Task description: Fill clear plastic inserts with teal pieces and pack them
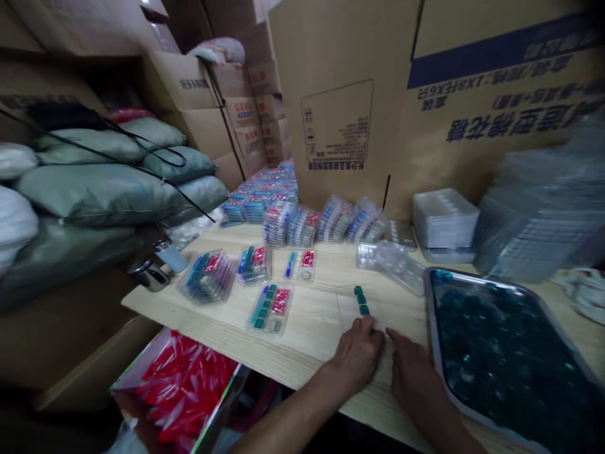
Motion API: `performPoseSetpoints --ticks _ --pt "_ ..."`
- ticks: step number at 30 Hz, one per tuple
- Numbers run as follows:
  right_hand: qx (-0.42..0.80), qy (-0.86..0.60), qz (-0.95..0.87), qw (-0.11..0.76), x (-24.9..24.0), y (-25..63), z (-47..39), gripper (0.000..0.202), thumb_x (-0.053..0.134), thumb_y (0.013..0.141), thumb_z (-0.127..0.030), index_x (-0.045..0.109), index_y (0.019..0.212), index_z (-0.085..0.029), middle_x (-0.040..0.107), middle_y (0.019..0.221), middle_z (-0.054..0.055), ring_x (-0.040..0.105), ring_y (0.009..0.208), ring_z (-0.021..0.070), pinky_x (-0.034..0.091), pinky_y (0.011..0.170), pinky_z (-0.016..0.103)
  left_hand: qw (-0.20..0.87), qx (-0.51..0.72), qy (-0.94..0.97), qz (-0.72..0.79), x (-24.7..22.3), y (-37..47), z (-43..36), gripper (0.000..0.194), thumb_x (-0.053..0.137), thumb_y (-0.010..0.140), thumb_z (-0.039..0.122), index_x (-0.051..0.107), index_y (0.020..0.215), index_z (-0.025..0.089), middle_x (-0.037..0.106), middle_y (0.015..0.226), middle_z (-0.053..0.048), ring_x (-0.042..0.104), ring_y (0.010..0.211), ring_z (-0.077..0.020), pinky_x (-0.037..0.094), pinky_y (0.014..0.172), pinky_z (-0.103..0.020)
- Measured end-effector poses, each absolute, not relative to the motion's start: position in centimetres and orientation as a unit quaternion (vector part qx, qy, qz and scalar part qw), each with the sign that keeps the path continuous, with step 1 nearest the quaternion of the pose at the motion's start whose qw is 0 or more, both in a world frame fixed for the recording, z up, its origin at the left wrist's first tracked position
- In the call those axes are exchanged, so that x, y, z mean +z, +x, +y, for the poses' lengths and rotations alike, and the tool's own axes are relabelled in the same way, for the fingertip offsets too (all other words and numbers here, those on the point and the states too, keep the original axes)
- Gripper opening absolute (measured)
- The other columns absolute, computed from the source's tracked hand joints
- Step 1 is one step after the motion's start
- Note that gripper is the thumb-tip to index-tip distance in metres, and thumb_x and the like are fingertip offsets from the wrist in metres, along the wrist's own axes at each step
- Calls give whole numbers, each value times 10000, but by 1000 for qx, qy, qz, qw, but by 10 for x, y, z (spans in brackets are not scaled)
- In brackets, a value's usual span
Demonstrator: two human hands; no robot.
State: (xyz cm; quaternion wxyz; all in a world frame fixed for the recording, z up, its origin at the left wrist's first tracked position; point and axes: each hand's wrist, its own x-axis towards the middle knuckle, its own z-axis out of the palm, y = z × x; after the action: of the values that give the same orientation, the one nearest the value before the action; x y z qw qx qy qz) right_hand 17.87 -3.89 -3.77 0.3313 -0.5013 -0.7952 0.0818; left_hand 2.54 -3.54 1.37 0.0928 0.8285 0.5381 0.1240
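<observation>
A short row of dark green cubes [361, 300] lies on the wooden table [321, 315]. At its near end is my left hand [360, 353], fingers pressed together round the last of the cubes, which they mostly hide. My right hand [413, 372] is just to the right, index finger stretched toward the row, with nothing visible in it. Beside it stands a metal tray [437, 353] of dark green pieces. Left of the cubes lies a clear blister pack [270, 309] with green cubes, a blue stick and a red patterned piece.
Stacked filled packs [207, 277] stand at the table's left, with more along the back. Clear empty trays [445, 221] sit at the back right. Below the left edge is a box of red pieces [189, 384]. A large carton [345, 82] rises behind.
</observation>
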Motion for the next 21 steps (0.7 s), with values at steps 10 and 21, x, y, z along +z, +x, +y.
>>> performPoseSetpoints --ticks 10,21 --pt "122 -480 -812 309 -72 192 -27 485 430 779 -107 608 1226 -164 689 1137 154 666 1051 304 536 944 495 69 143 830 534 4 21 -44 169 454 977 259 584 1032 166 613 1042 -100 608 932 -244 546 718 -351" --pt "354 -509 -693 369 -35 218 -33 384 498 848 -358 580 1198 -223 727 1094 113 712 1009 248 576 902 421 43 169 859 481 -12 -3 -139 636 687 772 615 525 1189 163 523 1343 -209 544 1194 -358 486 985 -523"
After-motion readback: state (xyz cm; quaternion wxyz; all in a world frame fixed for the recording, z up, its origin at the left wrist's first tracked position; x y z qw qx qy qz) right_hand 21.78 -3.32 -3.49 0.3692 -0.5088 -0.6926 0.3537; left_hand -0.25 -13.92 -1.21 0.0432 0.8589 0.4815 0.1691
